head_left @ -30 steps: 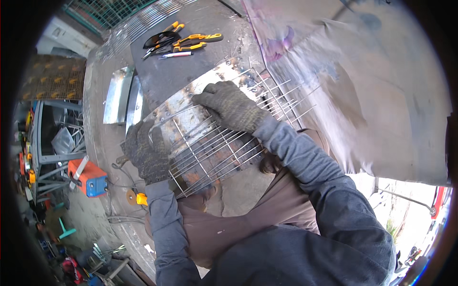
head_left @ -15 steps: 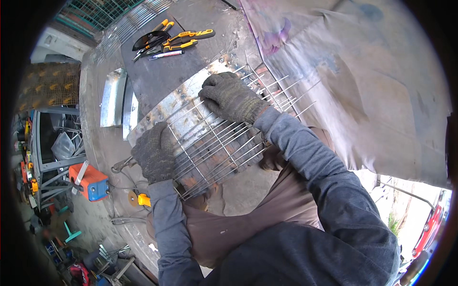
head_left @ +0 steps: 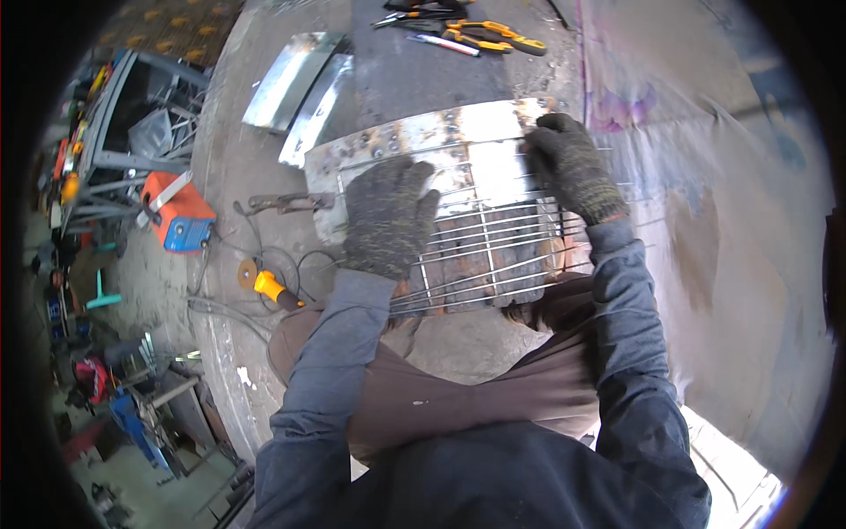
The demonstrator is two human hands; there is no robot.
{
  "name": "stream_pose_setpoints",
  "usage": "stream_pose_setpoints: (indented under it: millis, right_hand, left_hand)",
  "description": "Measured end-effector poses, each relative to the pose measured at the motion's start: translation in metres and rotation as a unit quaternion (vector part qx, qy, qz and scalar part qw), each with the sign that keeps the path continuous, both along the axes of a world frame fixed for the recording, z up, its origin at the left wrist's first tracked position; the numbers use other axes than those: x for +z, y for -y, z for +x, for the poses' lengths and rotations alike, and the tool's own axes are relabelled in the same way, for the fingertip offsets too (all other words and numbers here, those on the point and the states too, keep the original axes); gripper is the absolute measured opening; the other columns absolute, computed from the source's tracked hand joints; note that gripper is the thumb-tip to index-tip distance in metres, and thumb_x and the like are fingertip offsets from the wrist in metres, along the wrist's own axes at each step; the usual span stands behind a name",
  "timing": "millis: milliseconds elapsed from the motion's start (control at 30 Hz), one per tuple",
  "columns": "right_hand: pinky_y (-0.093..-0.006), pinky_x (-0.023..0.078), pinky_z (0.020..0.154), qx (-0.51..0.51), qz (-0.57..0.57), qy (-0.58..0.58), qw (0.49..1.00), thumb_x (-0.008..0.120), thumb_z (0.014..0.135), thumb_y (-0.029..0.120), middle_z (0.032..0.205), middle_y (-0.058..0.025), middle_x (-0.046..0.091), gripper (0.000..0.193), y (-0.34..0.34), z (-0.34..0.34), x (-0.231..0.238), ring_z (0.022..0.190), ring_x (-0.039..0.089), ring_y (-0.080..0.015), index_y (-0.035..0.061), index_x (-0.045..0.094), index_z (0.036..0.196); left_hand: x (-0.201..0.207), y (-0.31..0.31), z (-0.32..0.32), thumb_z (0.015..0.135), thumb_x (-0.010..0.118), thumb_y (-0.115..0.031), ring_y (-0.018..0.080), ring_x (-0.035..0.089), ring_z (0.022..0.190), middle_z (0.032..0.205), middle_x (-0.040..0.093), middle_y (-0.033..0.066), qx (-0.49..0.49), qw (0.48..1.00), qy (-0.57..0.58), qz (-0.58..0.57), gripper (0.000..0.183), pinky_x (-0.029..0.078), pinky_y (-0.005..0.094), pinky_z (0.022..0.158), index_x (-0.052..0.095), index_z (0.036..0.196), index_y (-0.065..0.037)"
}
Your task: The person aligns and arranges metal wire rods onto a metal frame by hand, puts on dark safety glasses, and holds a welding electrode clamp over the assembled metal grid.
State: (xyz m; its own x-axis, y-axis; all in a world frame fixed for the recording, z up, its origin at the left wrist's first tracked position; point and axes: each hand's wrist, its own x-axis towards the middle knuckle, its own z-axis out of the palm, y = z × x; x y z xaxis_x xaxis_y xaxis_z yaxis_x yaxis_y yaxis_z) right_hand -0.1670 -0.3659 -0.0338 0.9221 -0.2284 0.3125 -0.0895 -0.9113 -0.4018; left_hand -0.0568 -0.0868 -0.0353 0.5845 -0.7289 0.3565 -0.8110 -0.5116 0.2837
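Note:
A wire grid of thin metal rods (head_left: 485,231) lies across a heat-stained metal plate (head_left: 423,132) in front of me. Its near part spans a dark, rust-marked block (head_left: 467,293) between my knees. My left hand (head_left: 384,216), in a dark knit glove, rests flat on the grid's left part, thumb apart from the fingers. At the far right corner of the plate, my gloved right hand (head_left: 571,167) has its fingers curled around the grid's edge; the fingertips are partly hidden. A metal clamp (head_left: 291,203) sits at the plate's left edge.
Two bent sheet-metal pieces (head_left: 295,84) lie at the far left. Beyond the plate are yellow-black pliers (head_left: 493,37) and a marker (head_left: 445,45). An orange-blue machine (head_left: 181,212), cables and a yellow-handled tool (head_left: 275,288) stand left. A stained cloth sheet (head_left: 714,220) hangs right.
My left hand has shifted from the grid's left edge onto its top. My right hand has moved to the plate's far right corner. The grid now lies squarer to me, and the view has turned.

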Motion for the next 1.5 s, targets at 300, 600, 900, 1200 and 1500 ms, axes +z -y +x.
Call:
stream_pose_setpoints:
  millis: [300, 600, 900, 1200, 1500]
  right_hand:
    - [-0.0478, 0.049, 0.098, 0.008, -0.048, -0.019, 0.999, 0.069, 0.089, 0.007, 0.118, -0.0206, 0.065, 0.018, -0.001, 0.001, 0.001, 0.114, 0.061, -0.0405, 0.0045, 0.069, 0.107]
    - [-0.0491, 0.049, 0.097, -0.005, -0.066, -0.023, 0.998, 0.067, 0.094, 0.011, 0.116, -0.0209, 0.064, 0.015, 0.002, 0.005, -0.006, 0.111, 0.061, -0.0413, 0.003, 0.067, 0.107]
    - [-0.0472, 0.05, 0.095, 0.006, -0.035, -0.046, 0.998, 0.066, 0.094, 0.018, 0.115, -0.0153, 0.067, 0.017, -0.01, 0.006, 0.006, 0.11, 0.062, -0.0378, 0.0073, 0.07, 0.107]
    - [-0.0486, 0.05, 0.093, 0.026, -0.042, -0.005, 0.999, 0.069, 0.092, 0.017, 0.112, -0.0141, 0.067, 0.014, -0.022, 0.013, 0.008, 0.107, 0.062, -0.0366, 0.0076, 0.07, 0.102]
    - [-0.0483, 0.049, 0.096, 0.012, -0.049, -0.059, 0.997, 0.069, 0.09, 0.017, 0.114, -0.0144, 0.067, 0.016, -0.026, 0.011, 0.008, 0.109, 0.063, -0.0363, 0.0089, 0.071, 0.104]
  left_hand:
    - [-0.015, 0.004, -0.023, 0.098, 0.056, -0.059, 0.0441, 0.027, 0.151, 0.159, 0.035, 0.025, 0.011, 0.993, -0.081, 0.088, 0.075, 0.012, 0.0628, 0.124, 0.042, 0.155, -0.012]
    - [-0.02, 0.0, -0.023, 0.098, 0.056, -0.06, 0.0482, 0.023, 0.151, 0.159, 0.031, 0.03, -0.003, 0.993, -0.1, 0.065, 0.077, 0.012, 0.0643, 0.123, 0.042, 0.155, -0.01]
    - [-0.02, 0.001, -0.025, 0.098, 0.054, -0.06, 0.047, 0.026, 0.151, 0.159, 0.034, 0.0278, 0.02, 0.994, -0.072, 0.076, 0.076, 0.014, 0.0614, 0.124, 0.044, 0.152, -0.007]
    - [-0.016, 0.0, -0.02, 0.099, 0.052, -0.062, 0.0443, 0.023, 0.153, 0.162, 0.031, 0.0259, 0.024, 0.99, -0.075, 0.117, 0.08, 0.01, 0.0611, 0.125, 0.039, 0.155, -0.007]
    - [-0.015, 0.0, -0.019, 0.098, 0.054, -0.062, 0.0439, 0.023, 0.153, 0.162, 0.03, 0.026, 0.025, 0.989, -0.097, 0.108, 0.081, 0.011, 0.0604, 0.125, 0.039, 0.155, -0.005]
